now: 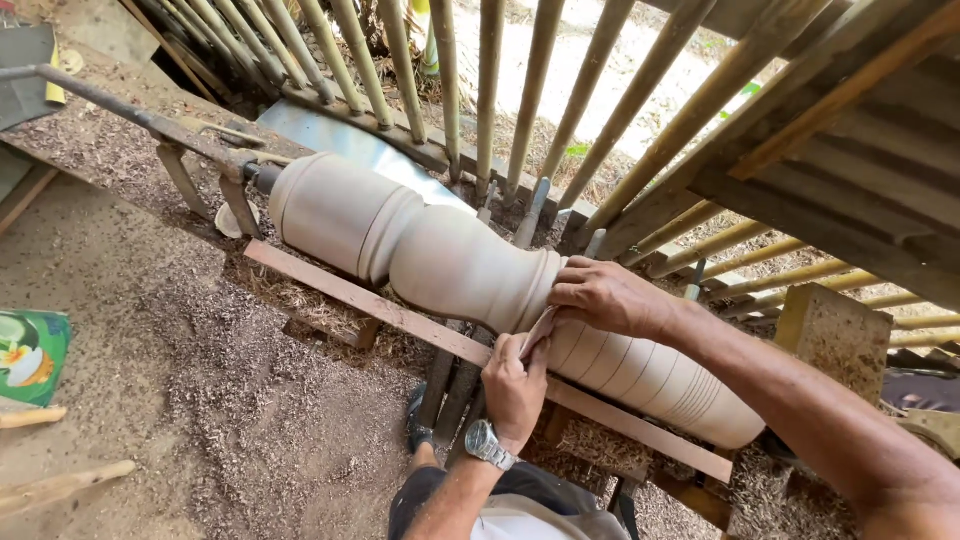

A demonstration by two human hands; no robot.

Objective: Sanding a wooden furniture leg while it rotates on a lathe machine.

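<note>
Nearest to me is my left hand (515,385), wrist with a watch (487,443), fist closed on the lower end of a strip (538,330), maybe sandpaper. Above it my right hand (600,297) lies on top of the turned post (480,280), fingers bent and pinching the upper end of this strip. So the strip wraps around the post, between both hands. Long axis of the post runs from upper left to lower right, across my fingers, above the rail (400,312).

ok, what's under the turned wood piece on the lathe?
Under the turned wood piece: a long wooden rail, then wood shavings and support posts. Both hands, left hand and right hand, cover the part beneath them.
</note>
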